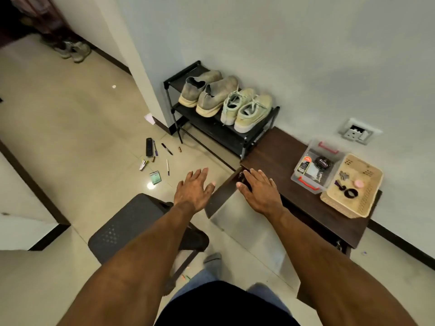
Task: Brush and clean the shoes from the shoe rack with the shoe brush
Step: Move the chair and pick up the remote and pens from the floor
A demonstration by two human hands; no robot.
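Dark mesh-seated chair [131, 229] nearest, at lower left; above it the left hand [194, 190] hovers over the tiled floor, fingers straight and spread, holding nothing, while the right hand [260, 191] lies flat with straight fingers on the corner of the dark brown wooden bench [282, 158]. Farther along the bench: a clear plastic box with red handles [316, 165] and a beige perforated basket [353, 187]; beyond, a black two-tier metal shoe rack [226, 130] carrying a grey slip-on pair [209, 92] and a pale green laced pair [247, 109] on top; shoe brush not discernible

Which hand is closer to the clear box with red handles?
Right. The right hand rests on the table's corner, left of the clear box; the left hand hovers farther left over the floor.
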